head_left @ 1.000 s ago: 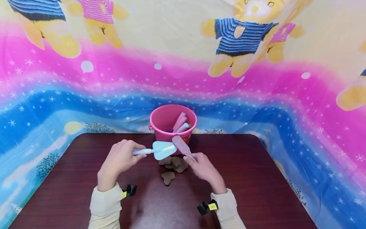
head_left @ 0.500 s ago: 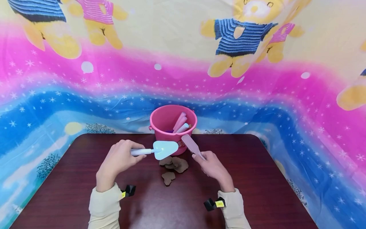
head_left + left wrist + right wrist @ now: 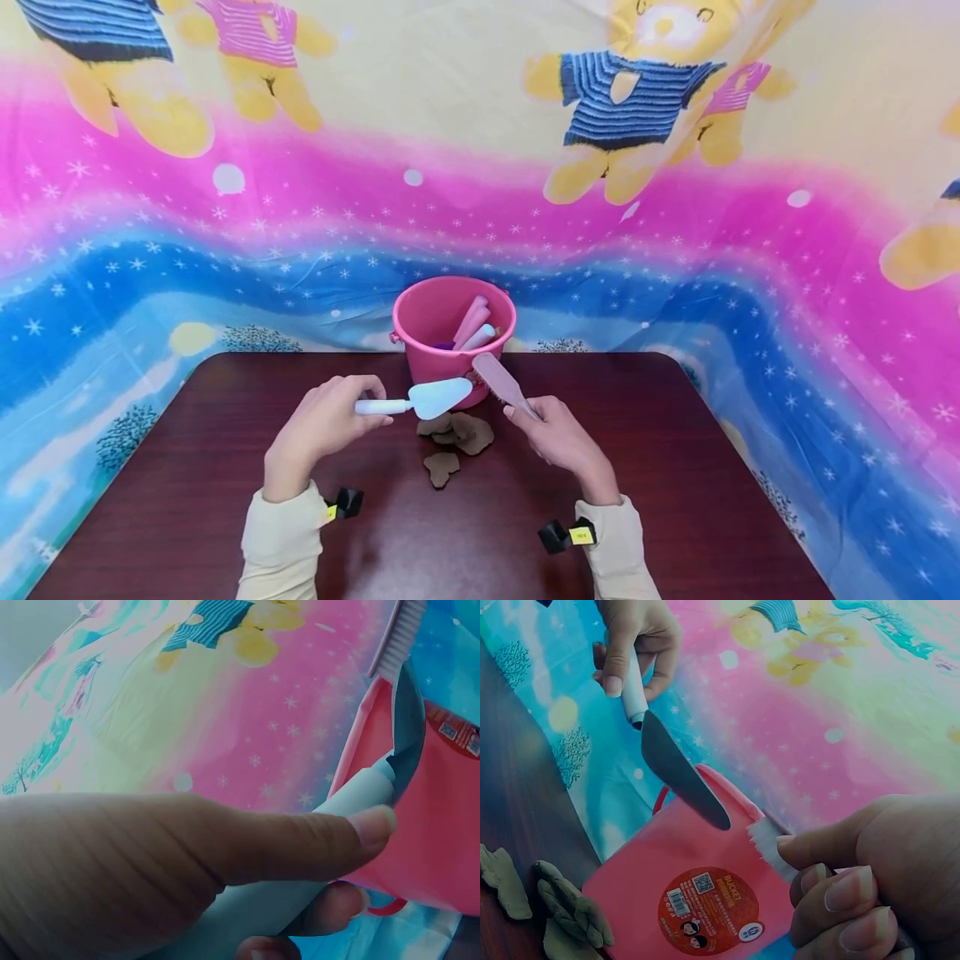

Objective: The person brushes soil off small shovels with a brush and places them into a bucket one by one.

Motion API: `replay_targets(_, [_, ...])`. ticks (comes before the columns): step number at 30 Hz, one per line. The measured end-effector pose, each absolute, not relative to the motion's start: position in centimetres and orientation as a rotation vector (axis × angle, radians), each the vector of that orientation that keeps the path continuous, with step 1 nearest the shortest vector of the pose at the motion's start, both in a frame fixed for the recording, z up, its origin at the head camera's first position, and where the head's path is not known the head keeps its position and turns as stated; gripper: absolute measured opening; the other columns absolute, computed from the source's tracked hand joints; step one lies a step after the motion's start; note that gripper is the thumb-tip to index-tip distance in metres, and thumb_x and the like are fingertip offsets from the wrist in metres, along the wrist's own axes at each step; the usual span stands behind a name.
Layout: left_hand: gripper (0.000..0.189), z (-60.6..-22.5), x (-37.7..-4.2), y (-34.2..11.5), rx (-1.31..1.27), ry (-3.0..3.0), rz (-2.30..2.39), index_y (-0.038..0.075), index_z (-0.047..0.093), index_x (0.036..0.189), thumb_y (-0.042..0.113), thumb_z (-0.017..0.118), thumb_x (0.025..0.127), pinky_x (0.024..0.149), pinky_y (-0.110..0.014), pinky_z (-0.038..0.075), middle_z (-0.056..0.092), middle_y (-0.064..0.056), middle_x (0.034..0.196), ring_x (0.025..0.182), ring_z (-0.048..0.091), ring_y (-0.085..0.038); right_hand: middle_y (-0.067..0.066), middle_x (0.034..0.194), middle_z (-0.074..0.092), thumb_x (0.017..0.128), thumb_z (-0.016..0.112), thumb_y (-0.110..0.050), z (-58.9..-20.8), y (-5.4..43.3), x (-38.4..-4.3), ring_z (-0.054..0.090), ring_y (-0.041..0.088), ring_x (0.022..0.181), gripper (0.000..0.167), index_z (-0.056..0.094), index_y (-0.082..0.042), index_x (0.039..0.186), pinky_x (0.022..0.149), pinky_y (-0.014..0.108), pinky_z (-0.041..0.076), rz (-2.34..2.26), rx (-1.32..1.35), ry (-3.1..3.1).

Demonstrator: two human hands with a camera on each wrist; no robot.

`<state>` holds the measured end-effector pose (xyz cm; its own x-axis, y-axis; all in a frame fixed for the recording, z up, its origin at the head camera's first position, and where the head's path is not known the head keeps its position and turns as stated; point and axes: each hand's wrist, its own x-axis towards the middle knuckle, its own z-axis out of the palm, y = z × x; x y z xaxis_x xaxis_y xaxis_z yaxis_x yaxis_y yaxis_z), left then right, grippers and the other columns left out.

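Note:
In the head view my left hand (image 3: pixel 318 427) grips a small light blue trowel (image 3: pixel 437 398) by its handle. Its blade points right, tilted, in front of the pink bucket. The left wrist view shows the thumb along the trowel's handle (image 3: pixel 352 799). My right hand (image 3: pixel 558 437) holds a mauve brush (image 3: pixel 498 379) with its head up and to the left. White bristles (image 3: pixel 769 844) show in the right wrist view, a little apart from the blade there. Below the trowel lie flat brown clay-like pieces (image 3: pixel 472 433), with one separate piece (image 3: pixel 441 468) nearer me.
A pink bucket (image 3: pixel 427 367) stands at the back of the dark wooden table (image 3: pixel 225 433). Pink and light blue handles (image 3: pixel 474 321) stick up inside it. A printed cloth (image 3: pixel 480 200) with bears and snowflakes hangs behind and along the sides.
My right hand has drawn the brush to the right, off the trowel blade. The trowel has shifted slightly right and its blade has turned. The brown pieces lie as before.

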<state>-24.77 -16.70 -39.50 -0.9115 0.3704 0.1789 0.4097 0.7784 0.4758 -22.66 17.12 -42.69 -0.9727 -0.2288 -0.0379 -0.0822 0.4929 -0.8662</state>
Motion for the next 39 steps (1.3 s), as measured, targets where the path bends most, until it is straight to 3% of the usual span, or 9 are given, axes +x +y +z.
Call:
replay_targets(10, [0.018, -39.3, -24.6, -15.4, -0.652, -3.0, -0.865, 0.014, 0.071, 0.089, 0.031, 0.073, 0.094, 0.06, -0.032, 0.044, 0.055, 0.005, 0.065, 0.059, 0.05, -0.013, 0.0, 0.052, 0.042, 0.102, 0.059, -0.035, -42.6, 17.1, -22.8, 0.036, 0.014, 0.044, 0.036, 0.056, -0.008, 0.08, 0.041, 0.027, 0.029, -1.508, -0.285, 2.595])
replay_targets(22, [0.02, -39.5, -24.6, -14.1, -0.731, -3.002, -0.996, 0.013, 0.065, 0.091, 0.024, 0.055, 0.104, 0.061, -0.032, 0.043, 0.05, 0.001, 0.07, 0.061, 0.045, -0.014, 0.002, 0.052, 0.043, 0.102, 0.06, -0.036, -42.6, 16.5, -22.7, 0.036, 0.015, 0.044, 0.034, 0.059, -0.006, 0.087, 0.041, 0.028, 0.03, -1.537, -0.261, 2.59])
replay_targets(26, [0.021, -39.9, -24.9, -14.1, -0.788, -2.952, -1.097, 0.012, 0.065, 0.089, 0.025, 0.058, 0.103, 0.06, -0.03, 0.043, 0.049, 0.002, 0.067, 0.059, 0.044, -0.012, 0.002, 0.052, 0.041, 0.102, 0.06, -0.037, -42.5, 16.3, -22.7, 0.036, 0.014, 0.044, 0.036, 0.057, -0.005, 0.084, 0.041, 0.028, 0.03, -1.562, -0.255, 2.576])
replay_targets(30, [0.016, -40.2, -25.2, -14.0, -0.875, -2.875, -1.122, 0.012, 0.067, 0.086, 0.024, 0.069, 0.096, 0.059, -0.028, 0.045, 0.053, 0.004, 0.066, 0.057, 0.046, -0.009, 0.002, 0.051, 0.041, 0.102, 0.059, -0.038, -42.5, 16.2, -22.6, 0.035, 0.015, 0.043, 0.038, 0.056, -0.005, 0.084, 0.041, 0.027, 0.029, -1.596, -0.265, 2.56])
replay_targets(39, [0.011, -40.1, -25.4, -13.5, -0.844, -2.825, -1.057, 0.012, 0.071, 0.094, 0.023, 0.075, 0.092, 0.057, -0.028, 0.046, 0.055, 0.006, 0.066, 0.056, 0.047, -0.009, 0.002, 0.053, 0.042, 0.103, 0.058, -0.04, -42.2, 15.4, -22.3, 0.036, 0.015, 0.043, 0.038, 0.061, -0.003, 0.095, 0.04, 0.027, 0.029, -1.652, -0.321, 2.511])
